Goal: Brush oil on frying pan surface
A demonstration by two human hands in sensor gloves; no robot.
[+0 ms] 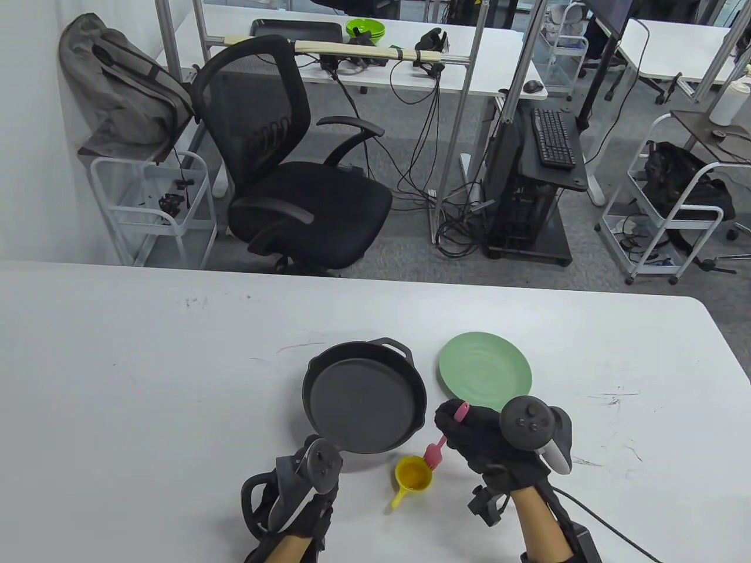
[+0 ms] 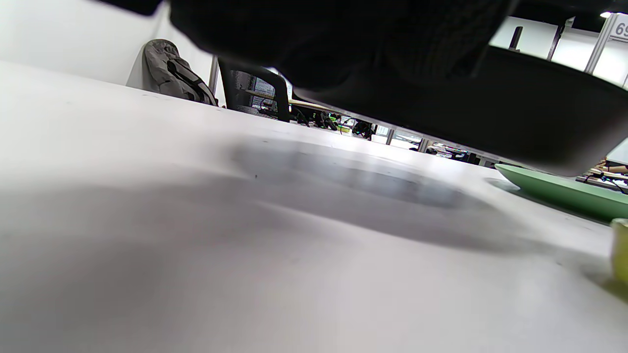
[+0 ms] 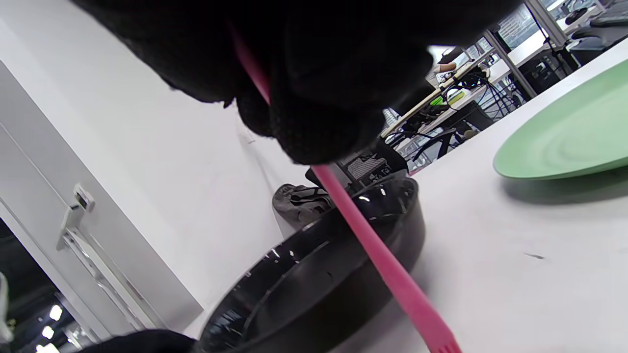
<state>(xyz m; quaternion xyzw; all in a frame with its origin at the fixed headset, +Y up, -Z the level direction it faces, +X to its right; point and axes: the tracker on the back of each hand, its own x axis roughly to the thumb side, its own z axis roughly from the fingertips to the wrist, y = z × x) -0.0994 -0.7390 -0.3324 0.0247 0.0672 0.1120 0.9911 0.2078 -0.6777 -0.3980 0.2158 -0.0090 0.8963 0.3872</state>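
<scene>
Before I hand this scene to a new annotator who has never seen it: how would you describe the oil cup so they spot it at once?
Start at the white table and find the black frying pan near its front edge. Just in front of the pan's near rim, between the two gloved hands, sits the small yellow cup. It is the only yellow item, with a short stubby handle, and the pink brush tip is at its rim.

We count on the table (image 1: 146, 381): 1 black frying pan (image 1: 364, 404), 1 green plate (image 1: 486, 370), 1 pink brush (image 1: 437, 451), 1 yellow cup (image 1: 412, 476) w/ oil. Also 2 gloved hands: left hand (image 1: 305, 487), right hand (image 1: 487, 440), 1 tracker each.
</scene>
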